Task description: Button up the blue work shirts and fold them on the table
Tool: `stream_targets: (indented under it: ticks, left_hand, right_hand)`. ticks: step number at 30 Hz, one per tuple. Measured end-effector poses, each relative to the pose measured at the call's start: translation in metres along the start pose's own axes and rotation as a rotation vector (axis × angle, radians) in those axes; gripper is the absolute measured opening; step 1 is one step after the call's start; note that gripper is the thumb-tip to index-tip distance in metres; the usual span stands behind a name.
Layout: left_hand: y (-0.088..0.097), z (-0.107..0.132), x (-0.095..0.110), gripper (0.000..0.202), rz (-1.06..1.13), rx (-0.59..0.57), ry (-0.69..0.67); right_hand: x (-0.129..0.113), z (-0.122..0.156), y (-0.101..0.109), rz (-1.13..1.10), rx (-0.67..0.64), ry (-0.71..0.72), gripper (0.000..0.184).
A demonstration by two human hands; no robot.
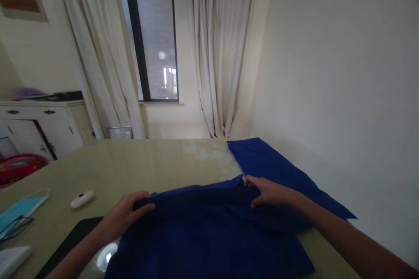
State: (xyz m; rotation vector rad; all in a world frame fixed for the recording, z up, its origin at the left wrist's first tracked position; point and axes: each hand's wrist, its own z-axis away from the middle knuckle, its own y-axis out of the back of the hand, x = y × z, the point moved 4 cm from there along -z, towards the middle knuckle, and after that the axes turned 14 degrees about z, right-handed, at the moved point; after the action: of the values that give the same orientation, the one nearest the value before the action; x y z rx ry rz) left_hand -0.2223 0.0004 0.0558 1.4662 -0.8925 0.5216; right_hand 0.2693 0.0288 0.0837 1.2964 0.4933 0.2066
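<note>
A dark blue cloth garment (203,231), its exact kind unclear, spreads across the near part of the table, with its far edge slightly lifted. At that edge's left end, my left hand (131,210) is closed on the fabric between thumb and fingers. My right hand (266,192) pinches the same edge near its right end. Just beyond my right hand, another stretch of blue cloth (275,161) lies along the wall side of the table. Whether it is joined to the held garment cannot be made out.
On the pale table (131,165), a white oval object (81,199), a blue face mask (24,209) with thin black frames or cord, a black flat item (77,235) and a shiny clear object (106,256) lie left. Curtains and a white cabinet (59,126) stand behind.
</note>
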Motion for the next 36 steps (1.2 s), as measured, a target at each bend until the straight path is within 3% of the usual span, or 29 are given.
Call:
stream_targets:
  ticks: [4, 8, 11, 14, 18, 24, 26, 30, 32, 36]
  left_hand:
    - [0.013, -0.006, 0.01, 0.046, -0.06, 0.024, 0.007]
    - [0.007, -0.027, 0.001, 0.039, -0.242, 0.038, 0.006]
    - [-0.011, -0.04, -0.018, 0.031, -0.381, -0.027, 0.031]
    - [-0.024, -0.046, -0.03, 0.032, -0.373, -0.073, 0.036]
    - [-0.023, -0.047, -0.032, 0.031, -0.279, -0.092, 0.053]
    - [-0.018, -0.052, -0.027, 0.02, -0.227, -0.112, 0.048]
    - [-0.019, -0.054, -0.025, 0.024, -0.199, -0.126, 0.069]
    - [-0.019, -0.053, -0.017, 0.046, -0.106, -0.131, 0.135]
    - [-0.019, -0.05, -0.013, 0.049, -0.069, -0.176, 0.155]
    - [-0.021, -0.042, -0.004, 0.044, -0.086, -0.263, 0.209]
  right_hand:
    - [-0.003, -0.015, 0.027, 0.212, 0.019, -0.017, 0.038]
    - [-0.008, -0.05, 0.04, 0.431, 0.065, -0.043, 0.039]
    - [-0.011, -0.076, 0.03, 0.492, 0.044, -0.056, 0.04]
    - [-0.009, -0.094, 0.013, 0.424, -0.015, -0.076, 0.039]
    - [0.0, -0.104, 0.002, 0.291, -0.055, -0.088, 0.039]
    - [0.009, -0.106, -0.003, 0.17, -0.081, -0.106, 0.031]
    - [0.009, -0.104, -0.006, 0.145, -0.082, -0.116, 0.04]
    - [0.007, -0.095, -0.006, 0.025, -0.096, -0.133, 0.076]
    - [0.004, -0.084, -0.003, -0.046, -0.134, -0.12, 0.083]
    - [-0.014, -0.04, 0.014, -0.11, -0.239, 0.01, 0.052]
